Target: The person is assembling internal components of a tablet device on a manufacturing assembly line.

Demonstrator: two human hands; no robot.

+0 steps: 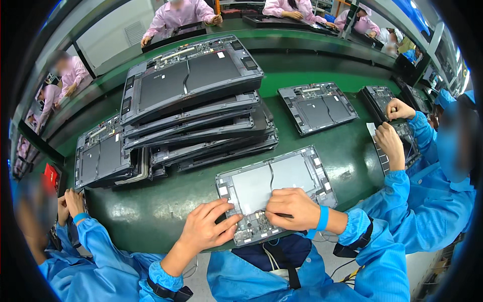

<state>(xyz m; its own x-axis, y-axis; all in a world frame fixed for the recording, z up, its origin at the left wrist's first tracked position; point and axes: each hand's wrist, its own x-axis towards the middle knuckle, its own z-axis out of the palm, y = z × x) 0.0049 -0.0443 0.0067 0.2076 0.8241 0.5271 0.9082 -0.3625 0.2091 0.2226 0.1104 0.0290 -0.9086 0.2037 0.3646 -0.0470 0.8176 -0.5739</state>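
An opened laptop-like device (254, 187) lies before me, its inside facing up, with a large grey panel, a dark cable (272, 176) across it and a circuit board (261, 225) along its near side. My left hand (209, 225) rests on its left edge, fingers spread and holding nothing. Over the near middle of the device, my right hand (291, 207) is closed around a thin black hand tool (284, 215) that juts from the fingers. Its tip and exact kind are hidden. A blue band circles my right wrist.
A tall uneven stack of similar devices (186, 80) stands behind, with a lower stack (98, 151) beside it. Another device (318, 106) lies at the back right. Co-workers' hands (390, 141) work close on the right, others' (73, 204) on the left. The green bench (146, 211) bears everything.
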